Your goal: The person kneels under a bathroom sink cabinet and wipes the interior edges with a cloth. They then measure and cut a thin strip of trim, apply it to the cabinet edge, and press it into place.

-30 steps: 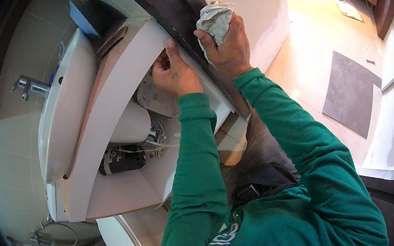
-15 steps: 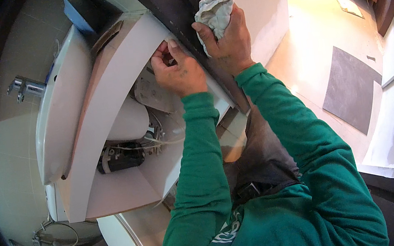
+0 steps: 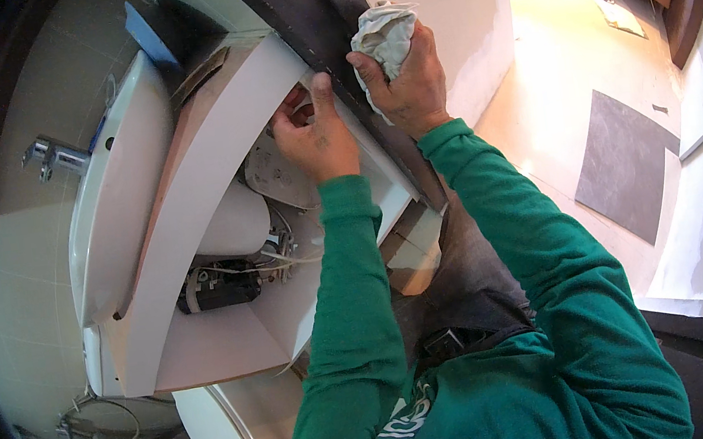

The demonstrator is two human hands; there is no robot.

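My right hand is closed round a crumpled whitish cloth, in front of the dark door frame. To its left, my left hand is at the upper corner of a white cabinet, just behind the curved front panel. Its thumb points up, apart from the curled fingers, and nothing shows between them. The fingertips are partly hidden inside the cabinet opening. Below that hand, the cabinet holds a white rounded basin underside, a black cylindrical device and thin hoses.
A white washbasin with a chrome tap tops the cabinet at left. A white toilet lid is below it. Through the doorway, a dark grey sheet lies on the pale floor. A towel ring hangs at lower left.
My left thumb has lifted away from the fingers, and that hand has shifted slightly deeper behind the panel. My right hand still grips the cloth, almost unmoved. The view has tilted a little.
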